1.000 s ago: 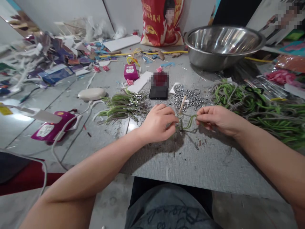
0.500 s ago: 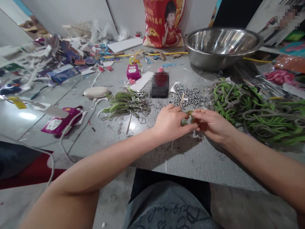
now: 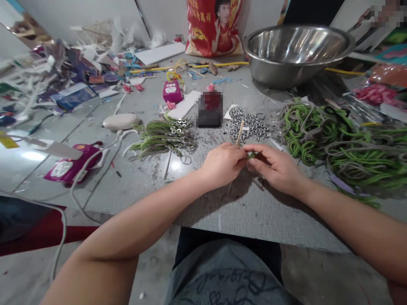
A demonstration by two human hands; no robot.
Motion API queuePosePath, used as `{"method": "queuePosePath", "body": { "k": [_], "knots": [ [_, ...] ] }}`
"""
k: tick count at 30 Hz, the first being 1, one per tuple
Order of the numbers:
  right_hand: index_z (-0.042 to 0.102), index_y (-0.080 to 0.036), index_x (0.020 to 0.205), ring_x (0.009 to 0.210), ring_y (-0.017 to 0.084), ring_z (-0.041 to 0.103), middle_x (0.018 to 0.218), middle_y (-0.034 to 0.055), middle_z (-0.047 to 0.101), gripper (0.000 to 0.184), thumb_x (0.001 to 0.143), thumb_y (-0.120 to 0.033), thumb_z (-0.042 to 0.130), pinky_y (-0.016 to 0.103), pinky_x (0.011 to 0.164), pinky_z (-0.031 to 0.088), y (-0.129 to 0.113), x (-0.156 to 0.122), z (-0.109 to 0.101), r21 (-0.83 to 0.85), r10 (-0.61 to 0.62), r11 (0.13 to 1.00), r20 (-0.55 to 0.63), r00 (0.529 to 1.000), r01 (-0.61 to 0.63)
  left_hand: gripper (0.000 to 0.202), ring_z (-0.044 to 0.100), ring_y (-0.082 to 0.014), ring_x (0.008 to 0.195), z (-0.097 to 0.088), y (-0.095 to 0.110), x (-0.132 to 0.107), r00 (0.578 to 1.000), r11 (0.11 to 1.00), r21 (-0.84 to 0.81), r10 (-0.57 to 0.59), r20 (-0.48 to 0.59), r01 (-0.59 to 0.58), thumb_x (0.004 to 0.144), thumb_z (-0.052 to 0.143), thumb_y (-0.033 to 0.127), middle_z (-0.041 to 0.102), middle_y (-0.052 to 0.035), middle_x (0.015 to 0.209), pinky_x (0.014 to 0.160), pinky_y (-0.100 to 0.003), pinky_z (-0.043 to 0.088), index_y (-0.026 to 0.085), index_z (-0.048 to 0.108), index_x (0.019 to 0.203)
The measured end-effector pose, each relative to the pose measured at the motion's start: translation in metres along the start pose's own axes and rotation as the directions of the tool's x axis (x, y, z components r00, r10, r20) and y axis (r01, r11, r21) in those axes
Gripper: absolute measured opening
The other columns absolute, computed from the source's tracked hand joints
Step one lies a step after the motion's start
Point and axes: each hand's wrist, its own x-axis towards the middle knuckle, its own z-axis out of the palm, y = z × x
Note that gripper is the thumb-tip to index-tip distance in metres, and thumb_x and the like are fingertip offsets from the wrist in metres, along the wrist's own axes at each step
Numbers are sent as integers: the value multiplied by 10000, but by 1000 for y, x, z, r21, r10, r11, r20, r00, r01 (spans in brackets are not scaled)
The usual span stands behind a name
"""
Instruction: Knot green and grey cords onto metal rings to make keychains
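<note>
My left hand (image 3: 221, 166) and my right hand (image 3: 274, 166) meet above the table near its front edge, fingertips pinched together. Between them shows a small piece of green cord (image 3: 251, 155), mostly covered by the fingers; a greyish end dangles below. A thin wooden stick (image 3: 240, 133) points up from behind my left hand; whether that hand grips it is unclear. Just beyond lies a heap of small silver metal rings (image 3: 251, 123). Left of it rests a bundle of green and grey cords (image 3: 152, 137) with metal pieces at one end. Tangled green-grey cords (image 3: 299, 131) lie to the right.
A large steel bowl (image 3: 299, 55) stands at the back right, beside a red printed bag (image 3: 214, 29). A dark box-like object (image 3: 209, 110) sits mid-table. Purple power sockets (image 3: 72, 164), a white cable and scrap heaps (image 3: 76, 76) occupy the left.
My hands have drawn closer together, and the green loop seen between them is now a small bit at the fingertips. The view has shifted slightly.
</note>
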Motion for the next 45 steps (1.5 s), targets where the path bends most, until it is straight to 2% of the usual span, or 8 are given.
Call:
{"method": "queuePosePath", "body": {
  "k": [9, 14, 19, 22, 28, 37, 40, 45],
  "knots": [
    [618, -206, 831, 671, 125, 601, 750, 2, 668, 121, 860, -239, 506, 254, 627, 464, 11, 4, 0, -223, -171, 962, -48, 984, 156, 217, 511, -120, 646, -13, -15, -2, 991, 992, -23, 126, -56, -127, 870, 486, 243, 610, -1, 644, 629, -248, 403, 161, 634, 734],
    [624, -228, 823, 677, 144, 604, 734, 8, 662, 138, 858, -260, 495, 284, 633, 470, 15, 3, 1, -285, -155, 949, -40, 987, 138, 243, 492, -123, 638, -17, -14, -3, 991, 992, -7, 123, -52, -124, 882, 461, 239, 604, -9, 638, 634, -252, 401, 149, 627, 730],
    [606, -243, 1081, 936, 214, 621, 1058, 73, 661, 260, 854, -278, 485, 382, 791, 497, 10, -4, 3, -291, -102, 954, -105, 989, 67, 257, 483, -128, 619, -8, -10, -4, 995, 997, 21, 76, -57, -75, 876, 465, 237, 589, -14, 609, 620, -256, 400, 144, 610, 685],
    [550, -251, 1206, 1040, 222, 595, 1175, 62, 622, 357, 855, -268, 481, 399, 873, 487, 6, -8, 7, -268, -107, 960, -61, 992, 87, 250, 487, -130, 620, -3, -8, -5, 997, 999, -13, 34, -72, -35, 865, 489, 246, 580, -14, 594, 596, -249, 391, 142, 604, 669],
    [638, -273, 1078, 889, 190, 659, 1019, 26, 696, 269, 846, -235, 509, 346, 775, 529, 8, -7, 9, -192, -99, 978, -49, 994, 87, 310, 471, -110, 584, -1, -5, -6, 998, 994, -112, 2, -58, -8, 885, 469, 273, 547, 11, 549, 573, -228, 381, 153, 574, 618],
    [679, -279, 829, 679, 165, 649, 790, -3, 714, 154, 817, -260, 527, 310, 627, 494, 8, -4, 4, -225, -37, 974, -57, 998, 23, 315, 464, -122, 595, -7, -7, -5, 990, 990, -7, 138, -17, -138, 894, 435, 251, 560, -4, 578, 611, -257, 376, 148, 595, 643],
    [661, -247, 790, 651, 161, 627, 727, 13, 695, 153, 812, -230, 510, 305, 619, 484, 7, -4, 4, -310, -118, 945, -36, 992, 101, 277, 478, -131, 632, -11, -5, -5, 989, 989, 44, 141, 42, -143, 882, 439, 243, 589, -7, 624, 642, -275, 371, 160, 627, 696],
    [655, -226, 765, 773, 183, 603, 836, 44, 674, 156, 813, -219, 506, 348, 702, 468, 13, -3, 7, -426, -246, 875, 19, 969, 230, 223, 494, -157, 703, -22, -3, -8, 987, 975, 173, 127, 94, -142, 839, 478, 245, 610, -14, 673, 644, -298, 334, 181, 636, 695]
  ]
}}
